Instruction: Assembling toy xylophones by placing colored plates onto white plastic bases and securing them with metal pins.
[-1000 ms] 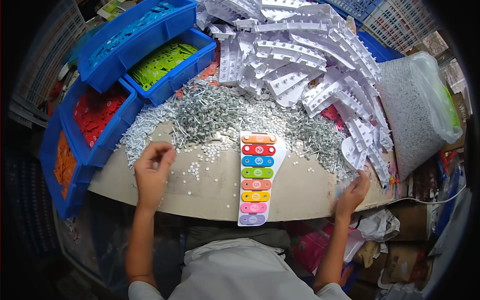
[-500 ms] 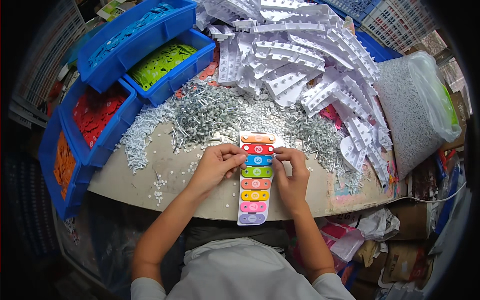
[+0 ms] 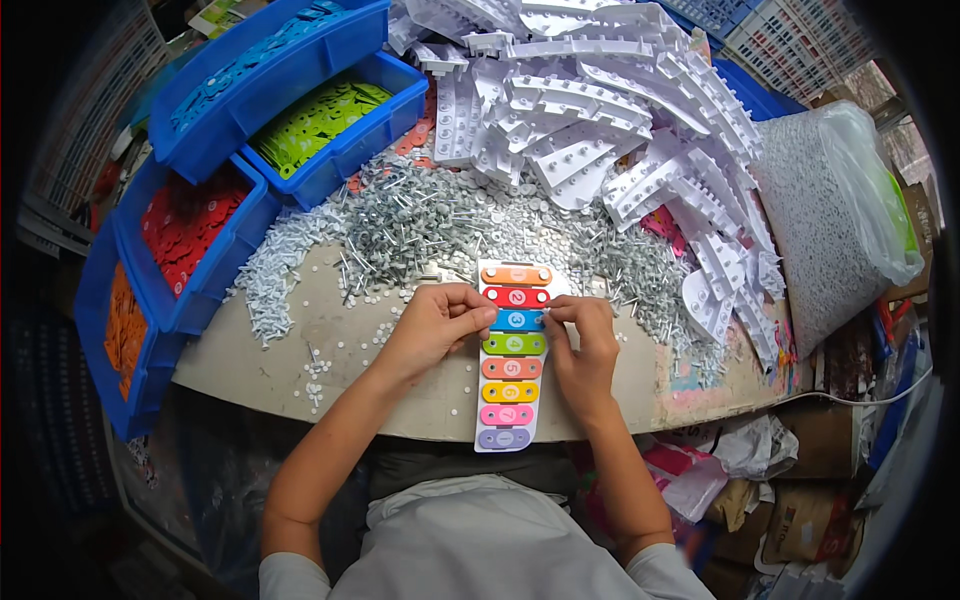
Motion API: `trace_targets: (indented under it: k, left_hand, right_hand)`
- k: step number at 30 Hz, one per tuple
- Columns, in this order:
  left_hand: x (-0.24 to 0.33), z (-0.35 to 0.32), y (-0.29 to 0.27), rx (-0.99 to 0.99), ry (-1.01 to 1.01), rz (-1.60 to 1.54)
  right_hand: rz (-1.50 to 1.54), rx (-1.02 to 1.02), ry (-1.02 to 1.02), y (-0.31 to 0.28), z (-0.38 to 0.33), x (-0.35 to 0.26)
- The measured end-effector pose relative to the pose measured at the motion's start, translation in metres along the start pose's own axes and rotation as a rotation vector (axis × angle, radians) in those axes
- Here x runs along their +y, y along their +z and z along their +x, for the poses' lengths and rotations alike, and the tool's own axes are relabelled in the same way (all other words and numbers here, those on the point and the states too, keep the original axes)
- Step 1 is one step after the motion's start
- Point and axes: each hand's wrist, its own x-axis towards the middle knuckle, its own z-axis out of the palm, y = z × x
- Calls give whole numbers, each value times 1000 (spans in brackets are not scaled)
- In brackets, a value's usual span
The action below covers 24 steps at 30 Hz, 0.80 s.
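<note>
A toy xylophone (image 3: pixel 515 368) with a white base and several coloured bars lies lengthwise before me at the table's front edge. Small white caps sit on both ends of its orange top bar (image 3: pixel 516 275) and red bar (image 3: pixel 516 297). Lower bars show bare metal-looking fastener holes. My left hand (image 3: pixel 440 325) is closed, thumb and forefinger pinched at the left end of the blue bar (image 3: pixel 517 320). At that bar's opposite end, my right hand (image 3: pixel 585 340) also pinches, fingertips touching the bar. Whatever small piece either pinch holds is hidden by the fingers.
Behind the xylophone lie heaps of metal nails (image 3: pixel 410 220) and white caps (image 3: pixel 530 235). White plastic bases (image 3: pixel 580 110) are piled at the back. Blue bins (image 3: pixel 225 255) of coloured bars stand at left. A bulging clear bag (image 3: pixel 825 220) of small grey pieces stands at right.
Both hands stay at the blue bar with only slight finger movement. My right fingertips have come down a little onto its right end.
</note>
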Motion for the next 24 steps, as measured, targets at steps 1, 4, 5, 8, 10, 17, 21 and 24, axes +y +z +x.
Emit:
trace_targets:
  k: [1,4,5,8,10,17,21,24]
  left_hand:
    - [0,0,-1,-7,2,5]
    - [1,1,-1,-15,-6,26]
    - [2,2,-1,-16,-7,26]
    - [3,4,-3,-35,-36,70]
    - [-2,7,-4,-3,49,256]
    - [17,8,-1,-91,-181,444]
    - [11,17,-10,-192,-350,290]
    - [10,17,-9,-184,-406,221]
  right_hand:
    - [-9,14,-31,1,0,0]
    - [-33,20,-69,2,-1,1]
    - [-46,11,-77,2,-1,2]
    - [-94,-43,-133,-3,2,0]
    - [-114,-68,-158,-5,4,-2]
    - [353,-280,701,-13,-2,22]
    - [383,-361,796,-14,5,25]
    - [556,-328,930,-14,10,16]
